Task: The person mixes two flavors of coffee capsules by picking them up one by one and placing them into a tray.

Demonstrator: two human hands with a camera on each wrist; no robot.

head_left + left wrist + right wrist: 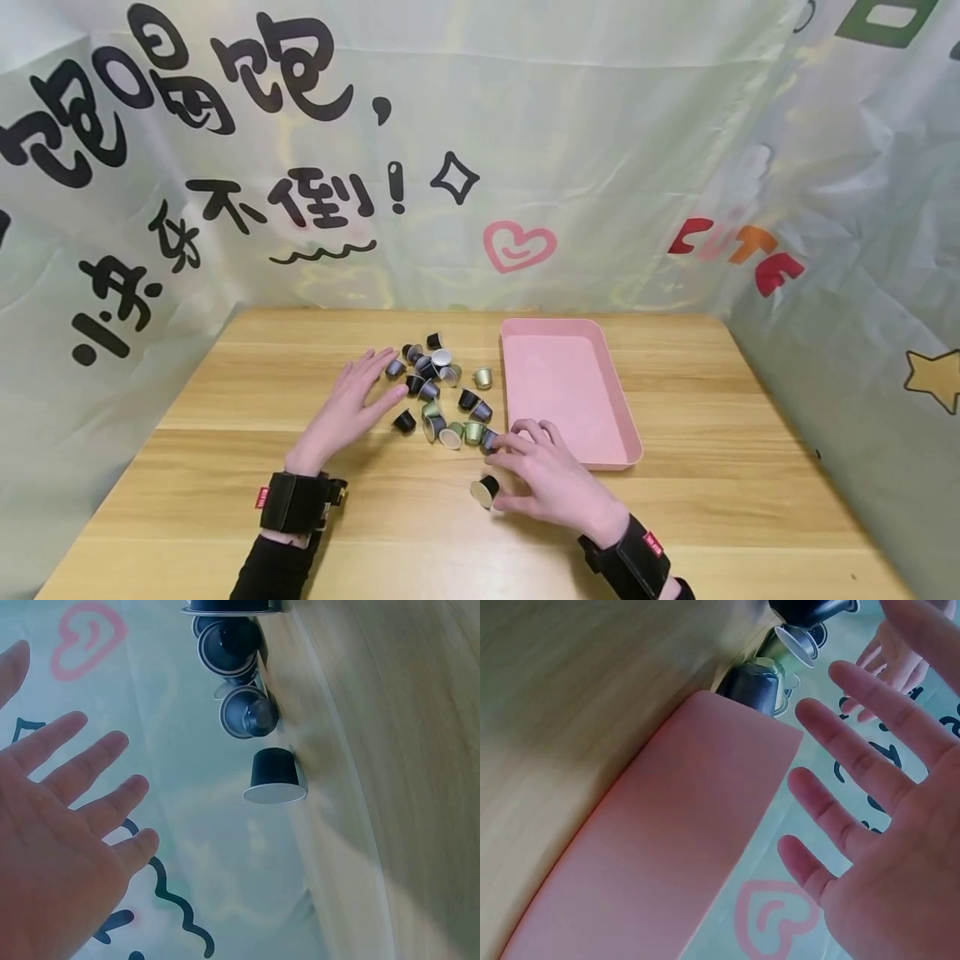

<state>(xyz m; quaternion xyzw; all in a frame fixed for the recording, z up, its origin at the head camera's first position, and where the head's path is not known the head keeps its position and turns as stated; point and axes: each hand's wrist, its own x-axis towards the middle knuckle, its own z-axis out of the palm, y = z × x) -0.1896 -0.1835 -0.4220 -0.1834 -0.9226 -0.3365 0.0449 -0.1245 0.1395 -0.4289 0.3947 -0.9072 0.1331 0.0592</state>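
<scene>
Several small coffee capsules in black, blue-grey and green lie in a loose pile on the wooden table. My left hand is spread at the pile's left side, its fingers pointing toward a blue-grey capsule; in the left wrist view its palm holds nothing. By the pink tray's near left corner is my right hand, fingers apart and slightly bent, its palm bare in the right wrist view. A black capsule with a cream lid lies on its side beside the right thumb. Near the right fingertips is another blue-grey capsule.
The pink tray, shallow and rectangular, stands right of the pile with its bare inside showing. A pale gold capsule sits close to its left wall. Printed cloth hangs behind the table and along its sides.
</scene>
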